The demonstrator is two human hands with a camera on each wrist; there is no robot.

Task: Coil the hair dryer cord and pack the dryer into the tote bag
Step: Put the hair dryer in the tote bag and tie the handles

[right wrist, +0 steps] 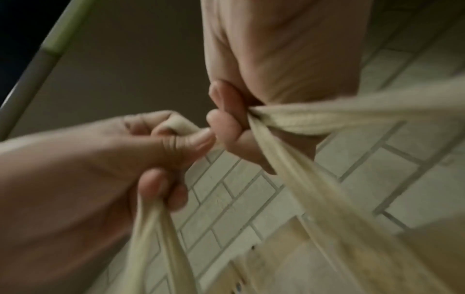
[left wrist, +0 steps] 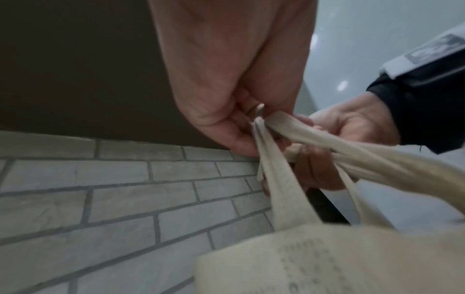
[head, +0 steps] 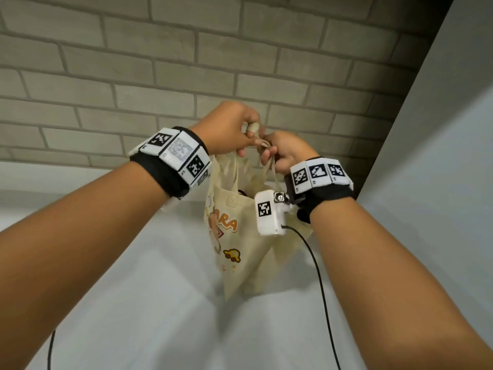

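Note:
The cream tote bag point(head: 248, 252) with orange cartoon print hangs from its handles in front of the brick wall. My left hand point(head: 240, 134) grips one handle strap point(left wrist: 274, 179) in curled fingers. My right hand point(head: 277, 153) grips the other strap point(right wrist: 302, 119) just beside it, knuckles almost touching. In the right wrist view the right hand point(right wrist: 234, 123) and the left hand point(right wrist: 161, 151) each pull a strap taut. The left wrist view shows the left hand point(left wrist: 234, 123) and the right hand point(left wrist: 339, 131) over the bag's mouth point(left wrist: 327, 258). Something dark point(head: 242, 192) shows inside the mouth; the dryer and cord are hidden.
A grey brick wall point(head: 133, 76) stands close behind the bag. Below lies a white surface point(head: 133, 263), and a white panel point(head: 440, 129) rises on the right. A black cable point(head: 320, 276) hangs from the right wrist camera.

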